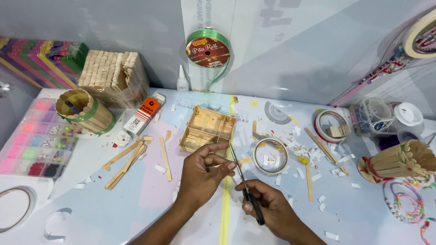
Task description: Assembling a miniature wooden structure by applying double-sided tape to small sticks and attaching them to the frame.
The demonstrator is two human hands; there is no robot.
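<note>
We log the right hand (265, 206) closed around the black handles of the scissors (244, 181), blades pointing up and away toward the small wooden stick box (207, 129). The left hand (204, 170) is curled, fingertips pinched at the blades near their tip (whatever they pinch is too small to tell). The box sits on the table (113, 204) just beyond both hands. A tape roll (270, 156) lies just right of the blades; loose wooden sticks (129, 161) lie left.
</note>
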